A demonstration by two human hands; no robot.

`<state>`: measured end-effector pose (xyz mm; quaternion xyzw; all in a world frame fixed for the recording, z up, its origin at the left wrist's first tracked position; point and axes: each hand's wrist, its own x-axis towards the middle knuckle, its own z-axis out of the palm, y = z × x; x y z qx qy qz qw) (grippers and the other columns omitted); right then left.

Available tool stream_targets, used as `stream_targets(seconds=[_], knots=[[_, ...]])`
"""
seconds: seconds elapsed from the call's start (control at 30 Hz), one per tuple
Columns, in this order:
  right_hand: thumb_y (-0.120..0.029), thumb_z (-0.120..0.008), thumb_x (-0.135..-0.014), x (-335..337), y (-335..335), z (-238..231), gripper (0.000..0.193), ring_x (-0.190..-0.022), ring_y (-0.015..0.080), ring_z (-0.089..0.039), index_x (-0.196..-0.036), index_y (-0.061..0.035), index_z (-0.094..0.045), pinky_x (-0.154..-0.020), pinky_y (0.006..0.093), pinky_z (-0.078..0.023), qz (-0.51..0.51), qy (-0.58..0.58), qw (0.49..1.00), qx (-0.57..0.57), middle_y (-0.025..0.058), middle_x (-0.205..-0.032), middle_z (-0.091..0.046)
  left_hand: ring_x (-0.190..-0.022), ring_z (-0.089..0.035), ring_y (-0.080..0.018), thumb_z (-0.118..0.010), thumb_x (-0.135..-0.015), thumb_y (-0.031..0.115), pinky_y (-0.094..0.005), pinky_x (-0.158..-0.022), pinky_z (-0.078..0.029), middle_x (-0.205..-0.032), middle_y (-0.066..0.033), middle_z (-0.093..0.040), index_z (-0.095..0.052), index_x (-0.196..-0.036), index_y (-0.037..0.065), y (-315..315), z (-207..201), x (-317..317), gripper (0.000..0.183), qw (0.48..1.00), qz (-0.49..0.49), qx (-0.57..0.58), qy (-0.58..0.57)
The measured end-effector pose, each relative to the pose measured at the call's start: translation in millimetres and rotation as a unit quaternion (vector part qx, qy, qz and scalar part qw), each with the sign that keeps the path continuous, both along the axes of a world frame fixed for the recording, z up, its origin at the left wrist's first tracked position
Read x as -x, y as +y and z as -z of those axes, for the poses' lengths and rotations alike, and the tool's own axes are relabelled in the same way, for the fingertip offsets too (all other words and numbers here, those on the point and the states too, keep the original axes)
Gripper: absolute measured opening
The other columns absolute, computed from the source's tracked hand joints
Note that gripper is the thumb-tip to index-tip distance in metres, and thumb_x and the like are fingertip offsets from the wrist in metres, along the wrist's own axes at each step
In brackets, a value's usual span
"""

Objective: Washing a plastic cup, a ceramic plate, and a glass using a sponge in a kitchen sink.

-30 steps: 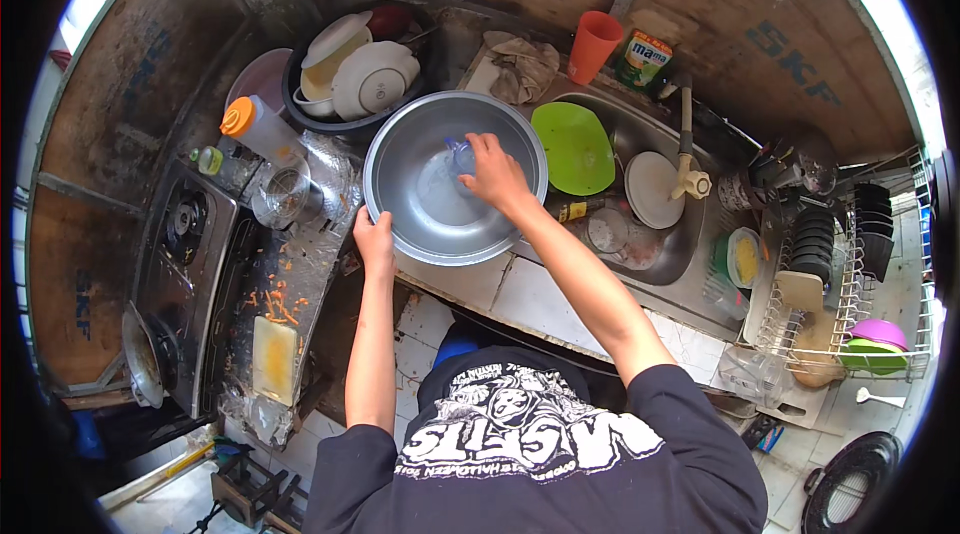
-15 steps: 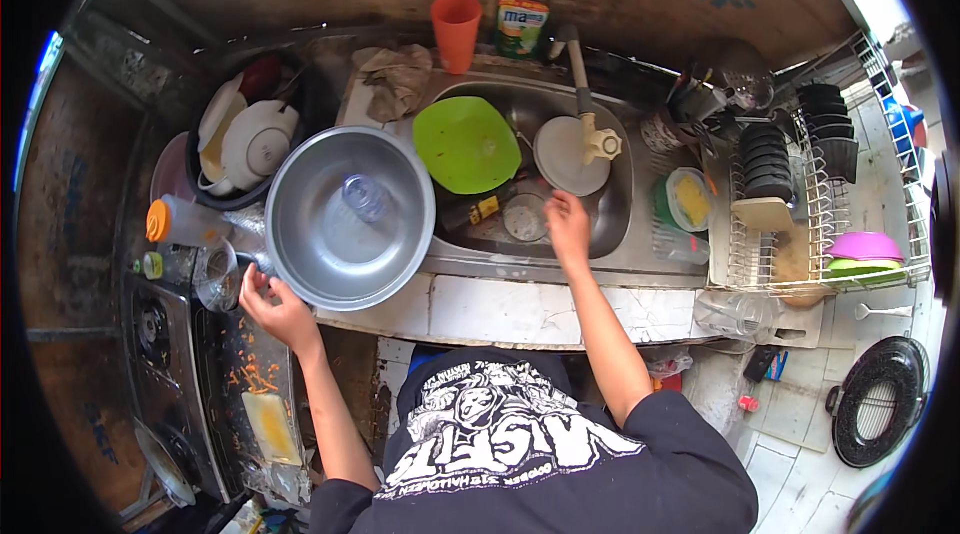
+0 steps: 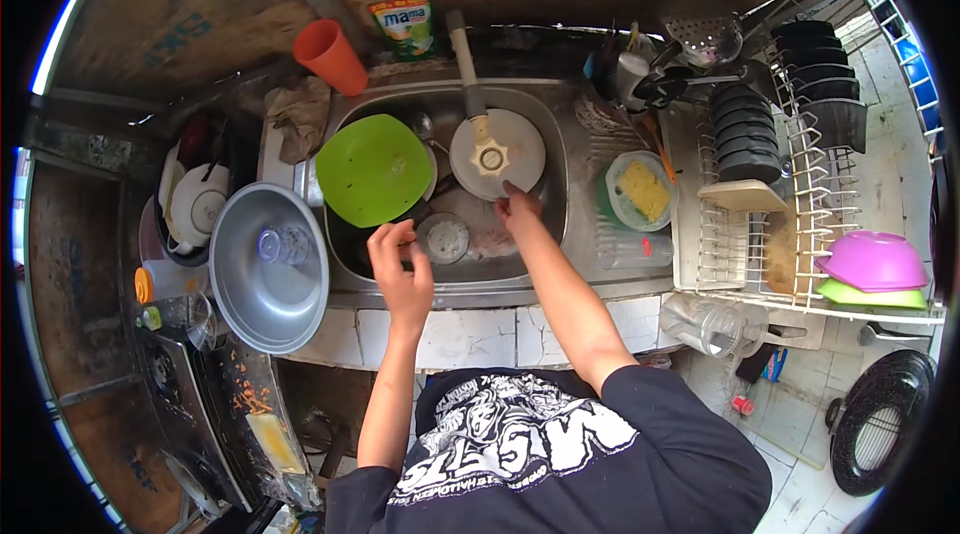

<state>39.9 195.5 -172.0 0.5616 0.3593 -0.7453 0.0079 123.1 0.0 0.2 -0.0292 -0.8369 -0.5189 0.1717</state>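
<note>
Head view: right hand [image 3: 521, 213] sits at the lower edge of the white plate [image 3: 528, 139] near frame centre (whether its grip is closed, I cannot tell); left hand [image 3: 403, 272] curls loosely, empty. Careless lifting could knock the plate against the overhanging tap [image 3: 490, 158].

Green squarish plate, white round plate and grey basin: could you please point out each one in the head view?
Green squarish plate [image 3: 372, 172], head view: middle of upper face.
White round plate [image 3: 526, 149], head view: right part of face.
Grey basin [image 3: 274, 292], head view: bare inner bottom.
</note>
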Motion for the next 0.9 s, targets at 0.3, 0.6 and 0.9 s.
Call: stream_targets(seconds=[0.3, 0.6, 0.9], knots=[[-0.011, -0.075, -0.072, 3.1, -0.1, 14.6, 0.030, -0.070, 0.0218, -0.063, -0.099, -0.0016, -0.065, -0.062, 0.0329, -0.051, 0.006, -0.113, 0.955, -0.274, 0.0107, -0.079, -0.066, -0.083, -0.060, -0.0198, -0.049, -0.078, -0.009, -0.0284, -0.071, -0.050, -0.113, -0.0157, -0.049, -0.056, -0.113, 0.001, 48.5, 41.9, 34.8, 0.037, 0.991, 0.106, -0.038, -0.076], [-0.002, -0.059, -0.081, 0.1, 25.5, -32.6, 0.027, -0.092, 0.0263, -0.062, -0.108, 0.0005, -0.055, -0.079, 0.0450, -0.058, 0.061, 0.200, 0.973, 0.096, 0.0109, -0.104, -0.059, -0.094, -0.060, -0.0189, -0.051, -0.090, 0.008, -0.0296, -0.073, -0.052, -0.118, -0.0135, -0.050, -0.048, -0.123, 0.000, 38.0, 79.8, 64.9, 0.034, 0.925, 0.082, -0.245, -0.279], [-0.007, -0.061, -0.087, -73.8, 10.2, -87.6, 0.029, -0.099, 0.0253, -0.063, -0.115, -0.0015, -0.054, -0.085, 0.0429, -0.056, -0.046, 0.223, 0.965, 0.133, 0.0134, -0.111, -0.060, -0.115, -0.055, -0.0283, -0.053, -0.089, 0.008, -0.0403, -0.094, -0.046, -0.128, -0.0161, -0.052, -0.041, -0.133, -0.003, 61.3, 110.4, 98.4, 0.046, 0.764, 0.124, -0.488, -0.404]])
